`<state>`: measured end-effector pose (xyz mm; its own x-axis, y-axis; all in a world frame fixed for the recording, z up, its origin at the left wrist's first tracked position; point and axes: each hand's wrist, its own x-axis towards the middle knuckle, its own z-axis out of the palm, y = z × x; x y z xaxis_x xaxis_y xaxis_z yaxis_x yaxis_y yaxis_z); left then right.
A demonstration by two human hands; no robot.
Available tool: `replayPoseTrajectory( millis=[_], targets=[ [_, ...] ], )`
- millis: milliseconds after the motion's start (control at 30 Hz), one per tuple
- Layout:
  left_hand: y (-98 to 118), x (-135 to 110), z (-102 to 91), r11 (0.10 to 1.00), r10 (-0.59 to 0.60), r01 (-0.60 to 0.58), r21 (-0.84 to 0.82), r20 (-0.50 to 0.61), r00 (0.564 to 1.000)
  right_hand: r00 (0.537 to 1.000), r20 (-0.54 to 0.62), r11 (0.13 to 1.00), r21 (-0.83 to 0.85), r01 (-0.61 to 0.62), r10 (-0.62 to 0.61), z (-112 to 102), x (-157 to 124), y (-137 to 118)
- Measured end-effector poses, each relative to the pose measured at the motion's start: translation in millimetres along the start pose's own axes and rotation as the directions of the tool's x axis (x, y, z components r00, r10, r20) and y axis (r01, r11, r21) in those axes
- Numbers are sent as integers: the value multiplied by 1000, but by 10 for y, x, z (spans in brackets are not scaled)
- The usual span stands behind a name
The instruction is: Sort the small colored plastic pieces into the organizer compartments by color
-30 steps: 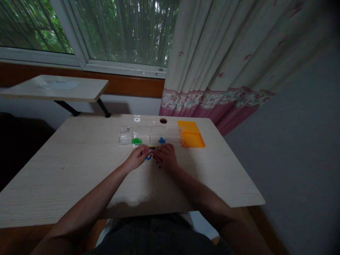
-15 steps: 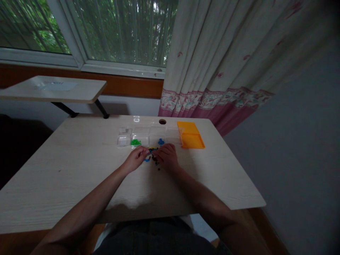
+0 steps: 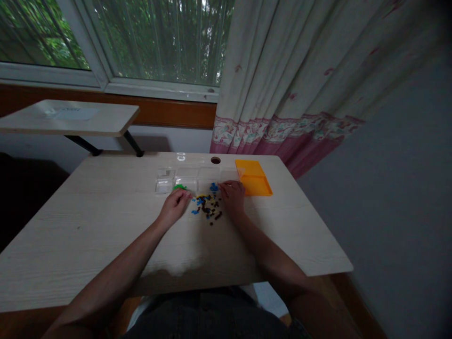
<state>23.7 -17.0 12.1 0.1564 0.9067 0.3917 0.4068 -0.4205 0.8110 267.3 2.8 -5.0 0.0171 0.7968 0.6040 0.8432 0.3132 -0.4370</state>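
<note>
Pale wood-grain desk [image 3: 113, 235]: left hand [image 3: 174, 203] and right hand [image 3: 233, 195] had parted, baring loose blue, yellow and dark-brown plastic bits [image 3: 205, 207] between them. Right was beside blue pieces [image 3: 213, 187] in the clear plastic compartment tray [image 3: 209, 173], left near green pieces [image 3: 180, 187]. Both part-curled; couldn't tell if holding anything. Shelf sheet [image 3: 77, 114] print unreadable. Orange plastic box [image 3: 258, 186] sat at tray's right end.

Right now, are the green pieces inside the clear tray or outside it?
Inside: the green pieces lie in one compartment of the clear tray, beyond the left hand.
</note>
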Motion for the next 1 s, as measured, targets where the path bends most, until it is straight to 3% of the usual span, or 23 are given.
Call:
replayPoseTrajectory(
  millis=[167, 400, 600, 1000],
  targets=[
    [-30, -15, -28, 990, 18, -21, 137, 20, 1000, 1000, 13, 1000, 26, 8, -9, 13, -1, 15],
    [-76, -59, -40, 874, 168, -253, 416, 230, 958, 999, 36, 999, 31, 35, -36, 26, -5, 28],
    [-103, -54, -48, 813, 132, -262, 520, 273, 953, 998, 49, 998, 25, 49, -50, 30, -9, 36],
    [-46, -44, -60, 780, 118, -274, 562, 298, 947, 997, 72, 999, 27, 35, -36, 16, -8, 17]
  ],
)
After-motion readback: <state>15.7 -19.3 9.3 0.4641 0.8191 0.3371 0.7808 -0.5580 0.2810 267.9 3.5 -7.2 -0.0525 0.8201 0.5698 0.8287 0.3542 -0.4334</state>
